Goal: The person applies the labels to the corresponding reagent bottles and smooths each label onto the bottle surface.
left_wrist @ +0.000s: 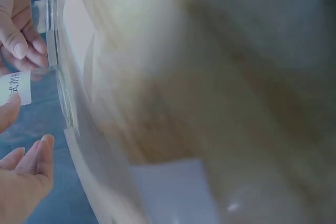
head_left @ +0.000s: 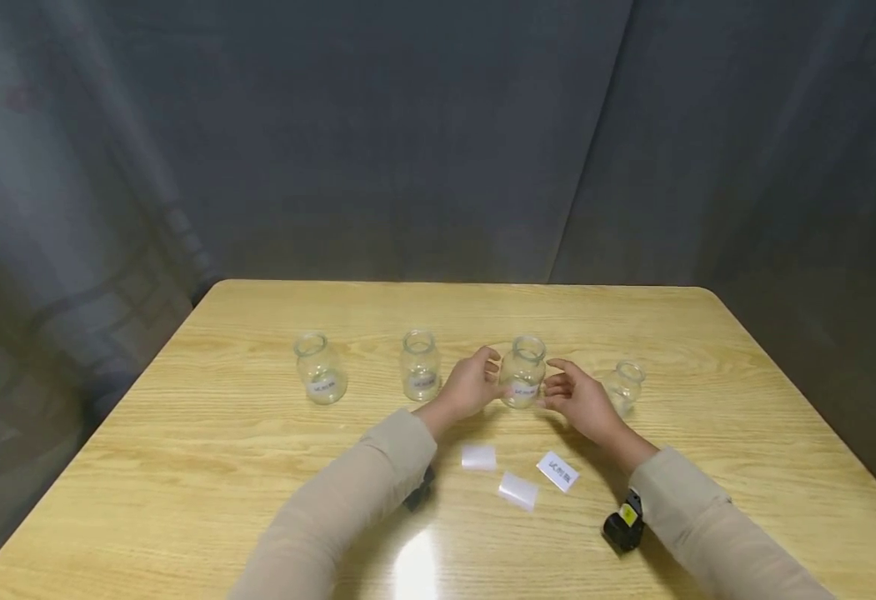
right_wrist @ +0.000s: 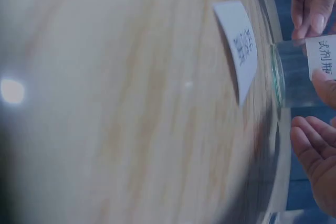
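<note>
A clear glass jar (head_left: 529, 346) with a white handwritten label (head_left: 523, 392) stands upright on the table between my two hands. On its left side is my left hand (head_left: 469, 385), fingers apart from the glass; the thumb lies at the label's edge in the left wrist view. My right hand (head_left: 578, 402) flanks the other side. In the right wrist view its thumb touches the label (right_wrist: 321, 56), while the relaxed fingers (right_wrist: 310, 140) stay off the jar. Another glass jar (head_left: 628, 377) stands just beyond the right hand, partly hidden by it.
Two more labelled glass jars, one at far left (head_left: 317, 358) and one nearer (head_left: 419, 362), stand in the row. In front lie two blank white slips (head_left: 478, 457) and a slip with writing (head_left: 558, 472). A black wrist camera (head_left: 623, 525) hangs at the right sleeve.
</note>
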The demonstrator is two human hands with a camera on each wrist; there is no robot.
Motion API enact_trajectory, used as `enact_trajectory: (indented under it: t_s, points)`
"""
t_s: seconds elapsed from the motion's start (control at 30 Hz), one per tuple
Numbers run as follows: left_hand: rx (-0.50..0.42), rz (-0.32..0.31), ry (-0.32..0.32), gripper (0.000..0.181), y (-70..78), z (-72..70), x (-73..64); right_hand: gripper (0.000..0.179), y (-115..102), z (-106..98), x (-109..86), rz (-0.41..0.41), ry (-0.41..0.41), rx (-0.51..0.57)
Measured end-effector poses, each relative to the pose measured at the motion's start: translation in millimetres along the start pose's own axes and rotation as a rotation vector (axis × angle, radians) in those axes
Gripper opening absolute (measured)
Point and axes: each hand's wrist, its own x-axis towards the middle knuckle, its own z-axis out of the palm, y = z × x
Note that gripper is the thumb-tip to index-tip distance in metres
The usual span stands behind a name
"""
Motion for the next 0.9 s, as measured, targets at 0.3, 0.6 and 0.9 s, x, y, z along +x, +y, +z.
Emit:
enact_trajectory:
  t_s: [0.3, 0.6, 0.9]
  points:
    - [-0.006, -0.038, -0.072, 0.043, -4.7, -2.7, -15.2, 0.045, 5, -13, -20.9, 0.019, -0.05, -0.083]
    - [-0.024, -0.031, -0.176, 0.032, -3.9, 0.5, -26.6, 0.036, 0, -16, -34.9, 0.024, -0.169, -0.1]
    - [-0.028, -0.042, -0.251, 0.029, 2.8, 10.4, -31.8, 0.029, -3, -14, -49.0, 0.022, -0.187, -0.132]
